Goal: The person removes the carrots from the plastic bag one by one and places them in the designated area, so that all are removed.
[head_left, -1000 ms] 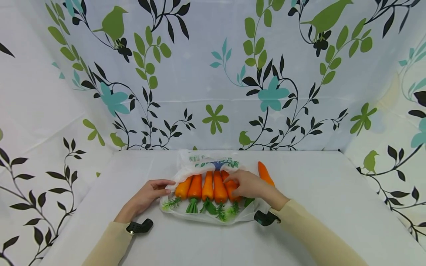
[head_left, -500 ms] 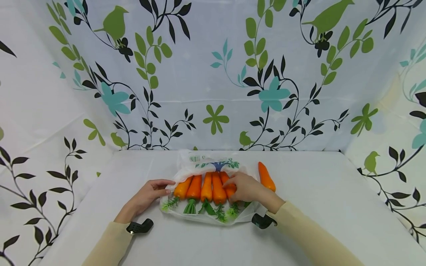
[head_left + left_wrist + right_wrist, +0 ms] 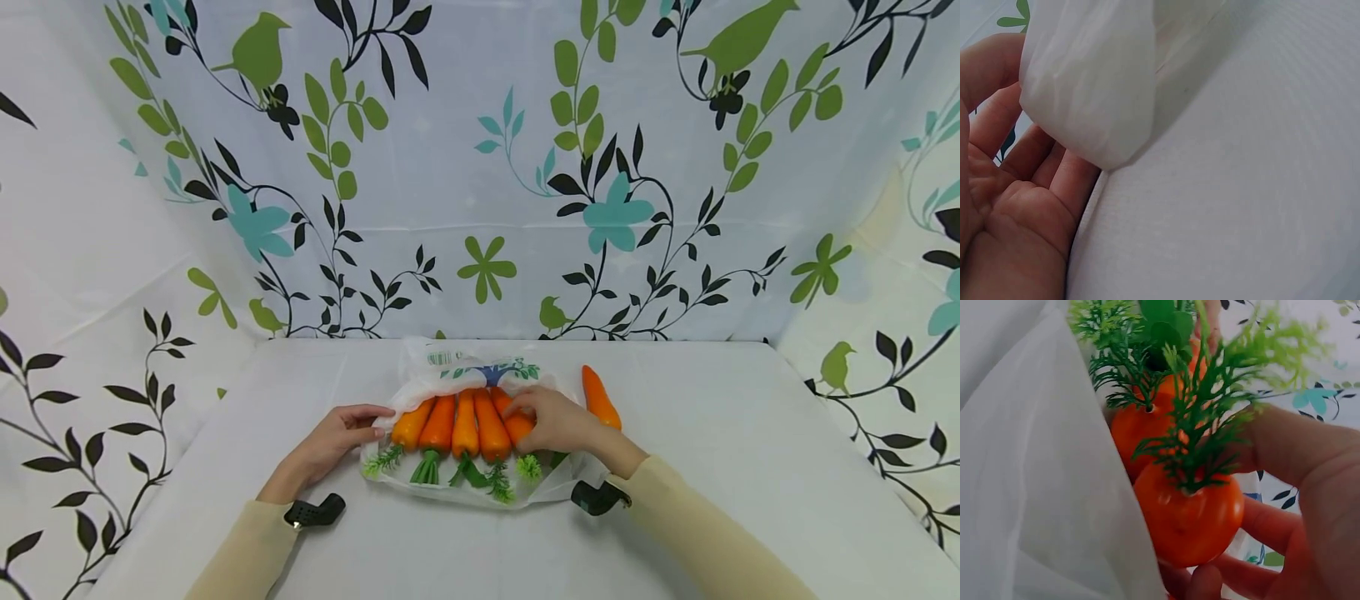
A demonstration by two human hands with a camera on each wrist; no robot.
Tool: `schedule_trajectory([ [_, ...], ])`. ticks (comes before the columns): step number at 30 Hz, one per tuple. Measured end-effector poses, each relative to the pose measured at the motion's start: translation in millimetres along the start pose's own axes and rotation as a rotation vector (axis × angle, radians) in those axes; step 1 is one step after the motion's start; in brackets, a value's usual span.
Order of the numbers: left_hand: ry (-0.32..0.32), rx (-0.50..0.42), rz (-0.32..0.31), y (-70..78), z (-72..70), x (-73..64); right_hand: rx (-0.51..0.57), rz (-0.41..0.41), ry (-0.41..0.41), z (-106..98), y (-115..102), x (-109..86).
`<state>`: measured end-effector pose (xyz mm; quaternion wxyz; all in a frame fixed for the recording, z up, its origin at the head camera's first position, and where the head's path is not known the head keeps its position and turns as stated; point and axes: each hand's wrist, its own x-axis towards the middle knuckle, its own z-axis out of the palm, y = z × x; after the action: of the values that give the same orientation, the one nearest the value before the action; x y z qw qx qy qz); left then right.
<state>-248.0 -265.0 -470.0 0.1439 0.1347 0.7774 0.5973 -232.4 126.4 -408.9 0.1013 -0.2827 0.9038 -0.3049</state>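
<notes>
A thin white plastic bag (image 3: 420,379) with a blue and green print lies on the table, its mouth toward the person. Several orange toy carrots (image 3: 437,427) sit side by side in it, green tops facing the near edge. The left hand (image 3: 337,440) holds the bag's left edge between thumb and fingers; the left wrist view shows the film (image 3: 1091,81) in front of the fingers. On the right side, the right hand (image 3: 557,423) grips the rightmost visible carrot (image 3: 1188,515). Its leafy top shows close up in the right wrist view, beside another carrot (image 3: 1147,428).
One loose carrot (image 3: 598,398) lies outside the bag, beyond the right wrist. A white cloth covers the table (image 3: 420,550). Behind it hangs a curtain (image 3: 450,192) printed with leaves and birds.
Some carrots have shifted slightly left, their near ends closer together. The gripped carrot's green top has changed position beside the right hand. The left hand stays in place.
</notes>
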Motion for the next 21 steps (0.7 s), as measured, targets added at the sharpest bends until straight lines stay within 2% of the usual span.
schedule_trajectory([
  [5,0.0,0.005,0.002,-0.5,-0.4,0.7,0.173,-0.058,0.0,-2,9,-2.8],
  [9,0.002,0.001,-0.002,-0.7,0.0,0.4,0.272,-0.082,-0.003,-2,12,-4.9],
  [17,0.004,-0.002,-0.013,0.0,0.6,-0.2,0.417,-0.073,-0.001,-2,11,-7.9],
  [21,0.008,-0.004,-0.015,1.3,0.9,-1.0,0.45,-0.066,0.009,-1,13,-8.0],
])
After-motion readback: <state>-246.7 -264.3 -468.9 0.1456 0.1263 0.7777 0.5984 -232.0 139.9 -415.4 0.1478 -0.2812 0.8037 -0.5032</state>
